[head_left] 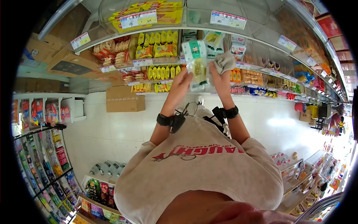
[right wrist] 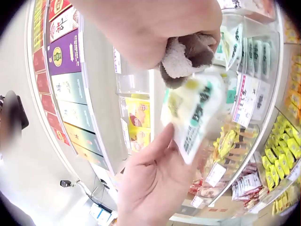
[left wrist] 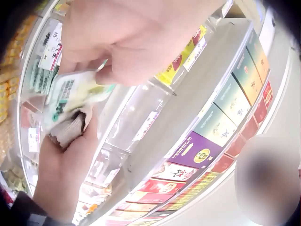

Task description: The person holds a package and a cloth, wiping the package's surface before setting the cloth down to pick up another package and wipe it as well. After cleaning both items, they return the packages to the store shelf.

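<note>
My left hand [head_left: 180, 86] pinches the lower left edge of a clear, flat food packet [head_left: 195, 61] with a green and white label. The packet is upright in front of the shelves. In my right hand [head_left: 222, 83] I grip a crumpled grey cloth [head_left: 225, 62], beside the packet's right side. The right wrist view shows the cloth [right wrist: 184, 59] bunched in the fist, overlapping the packet's [right wrist: 200, 110] top end, while the left thumb and fingers [right wrist: 164, 139] hold its lower edge. The packet's contents look pale yellow-green.
Similar packets [head_left: 214, 39] sit in a shelf bin right behind. Yellow snack packs [head_left: 156, 50] stand to their left. A shelf lip with price tags [head_left: 228, 19] runs above the hands. A cardboard box [head_left: 125, 99] rests on the floor by the lower shelf.
</note>
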Demonstrator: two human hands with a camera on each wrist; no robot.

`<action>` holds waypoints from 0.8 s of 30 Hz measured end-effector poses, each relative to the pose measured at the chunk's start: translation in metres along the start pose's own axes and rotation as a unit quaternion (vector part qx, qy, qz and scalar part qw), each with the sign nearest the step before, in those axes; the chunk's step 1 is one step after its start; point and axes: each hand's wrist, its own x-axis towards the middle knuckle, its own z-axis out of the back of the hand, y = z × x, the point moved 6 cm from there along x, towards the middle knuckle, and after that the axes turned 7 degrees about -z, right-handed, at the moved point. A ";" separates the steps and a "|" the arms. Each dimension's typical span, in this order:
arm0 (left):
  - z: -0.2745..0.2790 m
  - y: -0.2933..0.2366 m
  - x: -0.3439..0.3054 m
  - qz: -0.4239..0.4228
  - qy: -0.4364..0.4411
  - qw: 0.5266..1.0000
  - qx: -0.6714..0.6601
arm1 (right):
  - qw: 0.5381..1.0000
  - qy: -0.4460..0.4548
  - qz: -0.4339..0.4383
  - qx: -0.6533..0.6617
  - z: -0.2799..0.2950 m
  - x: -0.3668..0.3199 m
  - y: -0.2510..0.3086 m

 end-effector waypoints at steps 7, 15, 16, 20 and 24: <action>-0.028 0.000 0.051 0.028 0.005 0.992 -0.121 | 0.970 0.127 0.103 -0.181 -0.002 0.033 0.013; -0.039 -0.005 0.146 0.034 0.000 0.983 -0.181 | 0.881 0.161 0.269 -0.354 -0.002 0.040 0.014; -0.042 -0.006 0.154 0.037 0.012 0.983 -0.180 | 0.878 0.163 0.263 -0.366 0.002 0.040 0.012; -0.044 -0.002 0.193 -0.009 0.036 0.994 -0.098 | 0.890 0.189 0.242 -0.336 0.011 0.053 -0.018; -0.061 -0.006 0.214 -0.035 0.032 0.999 0.019 | 0.889 0.182 0.234 -0.349 0.015 0.069 -0.037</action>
